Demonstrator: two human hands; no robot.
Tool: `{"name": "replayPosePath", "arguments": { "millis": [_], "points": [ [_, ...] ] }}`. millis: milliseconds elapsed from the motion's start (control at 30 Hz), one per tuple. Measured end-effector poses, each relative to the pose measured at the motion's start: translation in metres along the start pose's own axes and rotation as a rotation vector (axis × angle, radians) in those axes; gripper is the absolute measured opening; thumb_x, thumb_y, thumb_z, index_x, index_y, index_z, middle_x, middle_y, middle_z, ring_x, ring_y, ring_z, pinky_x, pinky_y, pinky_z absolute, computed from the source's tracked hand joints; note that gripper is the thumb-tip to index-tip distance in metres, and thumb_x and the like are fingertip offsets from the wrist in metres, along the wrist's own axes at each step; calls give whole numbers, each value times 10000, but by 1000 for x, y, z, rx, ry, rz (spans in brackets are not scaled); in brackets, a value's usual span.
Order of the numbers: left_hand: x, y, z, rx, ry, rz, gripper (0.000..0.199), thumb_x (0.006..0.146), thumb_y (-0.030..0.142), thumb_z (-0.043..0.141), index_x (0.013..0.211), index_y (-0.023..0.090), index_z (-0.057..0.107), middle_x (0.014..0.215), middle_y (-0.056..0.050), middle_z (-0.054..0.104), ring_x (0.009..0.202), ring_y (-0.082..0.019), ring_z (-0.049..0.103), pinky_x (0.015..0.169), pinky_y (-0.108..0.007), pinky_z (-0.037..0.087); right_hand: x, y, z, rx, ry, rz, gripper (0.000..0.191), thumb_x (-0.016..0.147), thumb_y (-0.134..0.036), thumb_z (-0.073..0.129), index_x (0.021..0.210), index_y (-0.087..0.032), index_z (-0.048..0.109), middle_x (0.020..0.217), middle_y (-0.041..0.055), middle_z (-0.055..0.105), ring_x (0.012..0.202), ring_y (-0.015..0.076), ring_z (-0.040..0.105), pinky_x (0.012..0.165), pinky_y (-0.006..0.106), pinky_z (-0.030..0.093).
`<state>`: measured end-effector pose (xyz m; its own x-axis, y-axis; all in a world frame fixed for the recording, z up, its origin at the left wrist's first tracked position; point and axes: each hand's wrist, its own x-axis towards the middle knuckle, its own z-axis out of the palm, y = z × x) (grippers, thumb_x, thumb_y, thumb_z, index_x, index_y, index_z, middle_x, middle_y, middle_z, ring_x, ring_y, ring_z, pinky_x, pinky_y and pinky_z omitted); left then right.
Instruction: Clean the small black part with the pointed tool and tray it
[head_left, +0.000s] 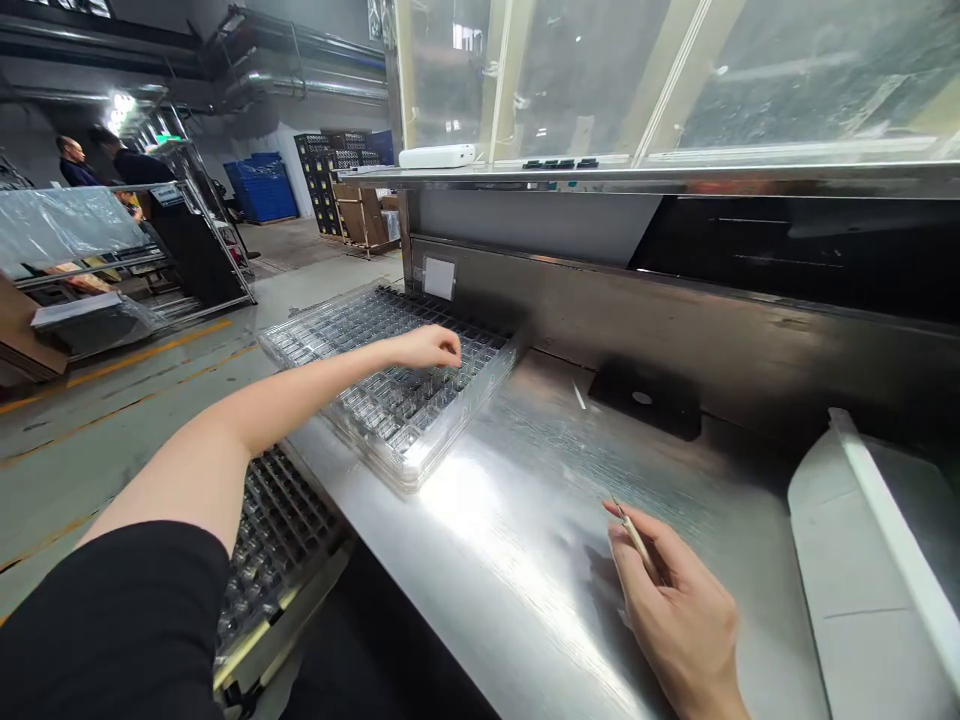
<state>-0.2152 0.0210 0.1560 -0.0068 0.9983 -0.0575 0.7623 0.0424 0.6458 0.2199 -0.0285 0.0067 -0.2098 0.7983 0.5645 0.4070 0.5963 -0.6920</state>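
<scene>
left hand (424, 348) fingers bent on tray (390, 385) | right hand (679, 600) pinching tweezers (634, 530) | steel bench (510, 520) (factory floor)

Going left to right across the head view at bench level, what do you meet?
Dark tray below the bench edge → clear compartment tray with left hand on it → right hand pinching a thin stick → white box.

The steel bench (525, 540) carries a clear compartment tray (390, 380) at its left end, a black pad (645, 400) near the back wall, and a white box (870, 580) at right.
</scene>
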Motion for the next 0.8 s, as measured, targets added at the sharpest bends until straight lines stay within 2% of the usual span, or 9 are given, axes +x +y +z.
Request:
{"name": "replayPosePath", "arguments": {
  "millis": [67, 167, 233, 300, 467, 600, 800],
  "points": [
    [21, -26, -36, 118, 112, -92, 102, 901, 222, 807, 924, 140, 752, 859, -24, 719, 836, -169, 637, 782, -285, 494, -1, 2, 0, -8, -2, 2, 382, 1052, -535, 676, 1147, -207, 849, 1007, 39, 830, 788, 221, 778, 761, 295, 594],
    [48, -60, -79, 266, 238, -239, 248, 1024, 371, 788, 1083, 135, 739, 1089, -64, 736, 1007, -210, 696, 931, -379, 608, -1, 6, -1, -21, -10, -8, 338, 1054, -506, 680, 1144, -231, 853, 1036, 13, 837, 835, 211, 805, 766, 257, 610],
    [63, -79, -98, 344, 286, -322, 340, 1069, 448, 747, 1224, 146, 727, 1245, -91, 724, 1126, -244, 711, 1008, -451, 637, -2, 10, -3, -38, -22, -12, 315, 1052, -500, 689, 1130, -245, 856, 1070, 4, 840, 874, 218, 817, 770, 247, 621],
    [77, -95, -109, 403, 309, -383, 385, 1077, 454, 740, 1317, 154, 713, 1338, -112, 707, 1202, -268, 706, 1053, -486, 638, -3, 15, -5, -55, -51, -8, 317, 1056, -513, 695, 1135, -252, 858, 1107, 7, 840, 914, 241, 824, 801, 262, 643],
    [113, -119, -112, 477, 326, -461, 418, 1062, 433, 764, 1379, 168, 698, 1415, -125, 682, 1287, -294, 685, 1097, -517, 624, -5, 21, -8, -78, -105, 24, 364, 1075, -564, 694, 1127, -251, 871, 1138, 42, 837, 985, 303, 831, 819, 312, 683],
    [134, -130, -105, 477, 343, -479, 428, 1061, 429, 766, 1392, 167, 694, 1431, -130, 676, 1302, -298, 679, 1113, -534, 616, -4, 14, -7, -76, -63, 8, 336, 1078, -563, 688, 1084, -282, 871, 1089, 3, 842, 931, 256, 838, 741, 241, 660],
    [144, -139, -100, 414, 449, -453, 443, 1069, 454, 750, 1398, 165, 692, 1436, -134, 676, 1316, -302, 674, 1135, -553, 601, 0, 3, -6, -41, -49, -25, 268, 1057, -487, 696, 1039, -285, 871, 1023, -1, 840, 826, 228, 828, 730, 214, 657]
  ]
}}
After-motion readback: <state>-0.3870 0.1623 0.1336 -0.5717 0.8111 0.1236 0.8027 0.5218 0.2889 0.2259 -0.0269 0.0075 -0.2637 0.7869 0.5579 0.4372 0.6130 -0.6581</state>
